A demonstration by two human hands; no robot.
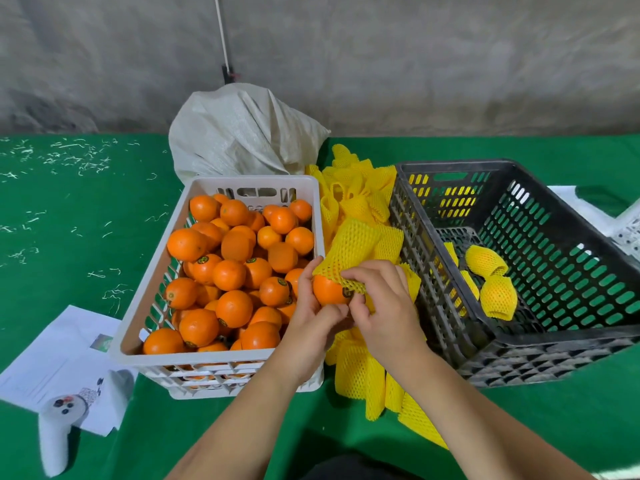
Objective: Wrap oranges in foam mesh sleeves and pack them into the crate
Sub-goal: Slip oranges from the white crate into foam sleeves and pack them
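Observation:
My left hand (pixel 311 317) grips an orange (pixel 327 291) between the two crates. A yellow foam mesh sleeve (pixel 349 249) covers the orange's top half, and my right hand (pixel 384 303) pinches the sleeve's lower edge over the fruit. The white crate (pixel 145 306) on the left is full of loose oranges (pixel 228 271). In the black crate (pixel 588 341) on the right lie three wrapped oranges (pixel 497 296). A pile of spare yellow sleeves (pixel 360 192) lies between the crates and reaches toward me.
A green cloth (pixel 69 202) covers the table. A white woven sack (pixel 242 133) stands behind the white crate. Papers (pixel 59 358) and a white controller (pixel 57 431) lie at the front left. White objects (pixel 623 230) sit at the far right edge.

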